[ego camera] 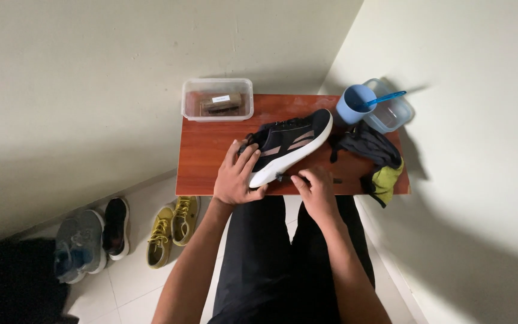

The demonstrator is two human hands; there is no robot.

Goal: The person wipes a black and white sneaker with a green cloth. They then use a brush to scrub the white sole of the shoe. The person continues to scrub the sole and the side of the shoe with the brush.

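Fingers of the left hand [235,177] spread over the heel end of a black low-top sneaker with a white sole and pale stripes on its side [289,144], curling around it and pinning it on its side against the reddish-brown wooden tabletop [211,144]. Those of the right hand [314,187] are bunched together at the edge of the white sole, pinching something small and dark there; what that item is cannot be made out, so I can only say the fingers are closed in a pinch right at the sole. The shoe lies diagonally across the middle of the table, toe pointing toward the far right, heel near the person's body.

Just right of the toe sits a crumpled dark grey cloth with a yellow-green piece beneath it [376,161]. Behind that stand a round blue plastic cup holding a blue-handled brush [355,103] and a clear plastic tub [394,113], both at the far right corner. At the far left corner a clear rectangular plastic box with brown contents [217,99] overhangs the back edge.

Judging from this, work on the shoe looks barely begun: the sole appears dry, the brush stands unused in the cup, the cloth lies aside. On the white tiled floor to the left wait a pair of mustard-yellow lace-up shoes [172,231], a black sneaker [116,226] and a grey-blue sneaker [79,245], all untouched.
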